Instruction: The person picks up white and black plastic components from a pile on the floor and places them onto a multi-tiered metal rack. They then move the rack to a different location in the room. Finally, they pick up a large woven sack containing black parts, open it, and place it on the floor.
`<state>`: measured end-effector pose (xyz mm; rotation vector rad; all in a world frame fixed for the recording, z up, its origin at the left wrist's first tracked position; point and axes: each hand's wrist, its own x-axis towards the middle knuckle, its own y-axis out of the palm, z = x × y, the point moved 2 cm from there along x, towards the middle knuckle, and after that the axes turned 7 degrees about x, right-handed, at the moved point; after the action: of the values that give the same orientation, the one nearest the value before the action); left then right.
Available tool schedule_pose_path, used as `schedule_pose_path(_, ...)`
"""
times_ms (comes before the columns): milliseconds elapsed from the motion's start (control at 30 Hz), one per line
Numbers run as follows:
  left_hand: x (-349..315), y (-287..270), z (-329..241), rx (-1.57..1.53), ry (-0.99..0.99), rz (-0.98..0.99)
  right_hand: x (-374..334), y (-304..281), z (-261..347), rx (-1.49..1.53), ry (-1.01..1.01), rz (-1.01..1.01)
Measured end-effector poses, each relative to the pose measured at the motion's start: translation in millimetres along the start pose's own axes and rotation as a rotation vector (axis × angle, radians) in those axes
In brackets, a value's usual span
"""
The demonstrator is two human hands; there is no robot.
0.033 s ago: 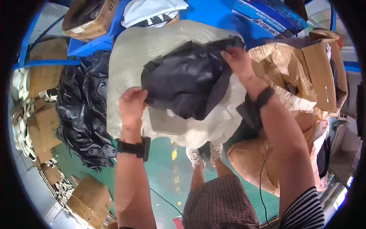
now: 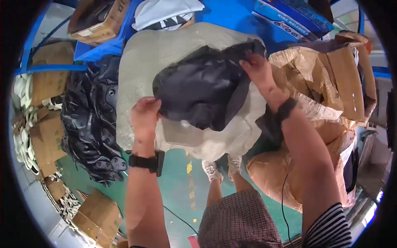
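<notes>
A crumpled piece of black fabric (image 2: 198, 91) lies spread over a large pale woven sack (image 2: 140, 62) in front of me. Its exact kind does not show. My left hand (image 2: 144, 113) pinches the fabric's left edge between thumb and fingers. At its upper right, my right hand (image 2: 258, 72) grips the edge, the fingertips bent over the dark cloth. Between my hands the fabric sags in folds, and its lower edge hangs loosely on the sack. A dark strap is on each wrist.
Black moulded plastic parts (image 2: 93, 120) are piled left of the sack. Brown paper sacks (image 2: 273, 177) and an open carton (image 2: 345, 82) stand on the right. Behind are a blue printed box (image 2: 289, 20) and a cardboard box (image 2: 99, 25). A thin cable (image 2: 284, 198) hangs near my right arm.
The black fabric looks a little flatter and smoother across its middle. My left hand has shifted slightly right, and my right hand has moved slightly lower.
</notes>
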<state>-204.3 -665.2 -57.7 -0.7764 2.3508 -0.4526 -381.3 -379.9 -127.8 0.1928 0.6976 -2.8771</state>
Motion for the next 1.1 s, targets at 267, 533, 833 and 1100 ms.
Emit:
schedule_pose_path(267, -34, 15, -14, -0.173, 0.126, 0.035, -31, -9, -61, 0.125, 0.108, 0.047)
schedule_pose_path(533, -53, 14, -45, -0.151, 0.238, 0.094, -6, -59, -30, 0.088, 0.147, 0.267)
schedule_pose_path(833, -69, -9, -40, -0.175, 0.229, 0.030, -28, -49, -1, 0.264, 0.300, 0.213)
schedule_pose_path(1100, -107, -26, 19, -0.191, 0.164, -0.140, -142, 26, 73, -0.010, -0.536, 0.077)
